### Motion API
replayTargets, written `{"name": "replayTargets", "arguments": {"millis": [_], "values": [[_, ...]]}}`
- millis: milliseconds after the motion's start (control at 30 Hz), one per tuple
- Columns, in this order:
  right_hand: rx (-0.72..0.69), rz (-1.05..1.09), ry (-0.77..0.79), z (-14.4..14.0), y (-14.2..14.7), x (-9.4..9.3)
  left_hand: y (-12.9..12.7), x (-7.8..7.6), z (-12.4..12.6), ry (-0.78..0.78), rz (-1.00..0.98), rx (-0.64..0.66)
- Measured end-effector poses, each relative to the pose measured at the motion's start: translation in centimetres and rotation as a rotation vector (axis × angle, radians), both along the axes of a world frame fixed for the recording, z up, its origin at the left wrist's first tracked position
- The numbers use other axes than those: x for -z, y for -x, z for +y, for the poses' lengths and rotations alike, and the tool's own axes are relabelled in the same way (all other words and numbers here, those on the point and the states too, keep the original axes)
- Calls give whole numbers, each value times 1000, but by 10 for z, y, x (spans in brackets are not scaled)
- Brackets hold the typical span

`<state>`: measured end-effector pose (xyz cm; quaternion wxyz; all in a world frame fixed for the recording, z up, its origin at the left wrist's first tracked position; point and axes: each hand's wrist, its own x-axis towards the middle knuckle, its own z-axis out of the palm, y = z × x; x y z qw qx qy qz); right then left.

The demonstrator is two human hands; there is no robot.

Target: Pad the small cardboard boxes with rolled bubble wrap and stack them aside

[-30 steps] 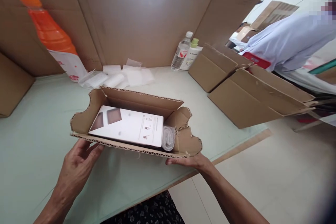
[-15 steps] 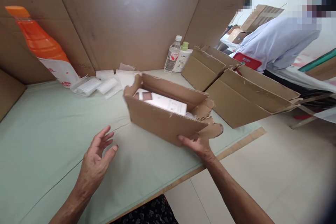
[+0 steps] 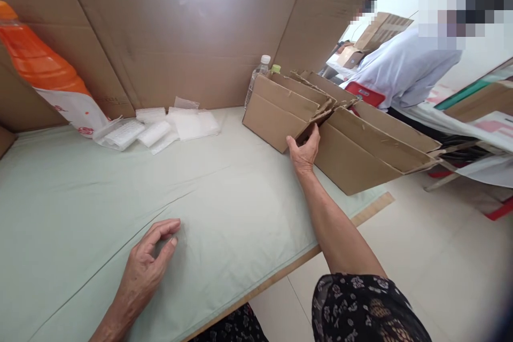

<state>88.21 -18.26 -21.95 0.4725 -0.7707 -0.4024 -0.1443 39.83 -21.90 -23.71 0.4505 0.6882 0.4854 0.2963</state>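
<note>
A small open-topped cardboard box (image 3: 276,115) stands at the back of the green cloth-covered table, its contents out of sight from this angle. My right hand (image 3: 304,150) grips its near right end, thumb against the front face and fingers round the corner. Close beside that hand is a larger open cardboard box (image 3: 360,152), and another brown box (image 3: 324,88) is partly hidden behind. My left hand (image 3: 150,256) is low over the cloth with curved fingers, thumb apart, holding nothing.
White bubble-wrap pieces (image 3: 154,132) lie by the cardboard partition (image 3: 176,26). An orange bottle (image 3: 48,67) leans at left. A clear bottle (image 3: 260,70) is partly behind the small box. The table edge (image 3: 280,276) runs along the front right; a person (image 3: 409,59) is beyond.
My right hand has moved the small box from mid-table back and right, against the other boxes. The white package inside is now hidden. My left hand has shifted slightly toward me.
</note>
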Motion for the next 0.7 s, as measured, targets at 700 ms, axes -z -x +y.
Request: {"name": "replayTargets", "arguments": {"millis": [700], "values": [[-319, 183, 325, 152, 50, -50, -7, -9, -4, 57, -29, -47]]}}
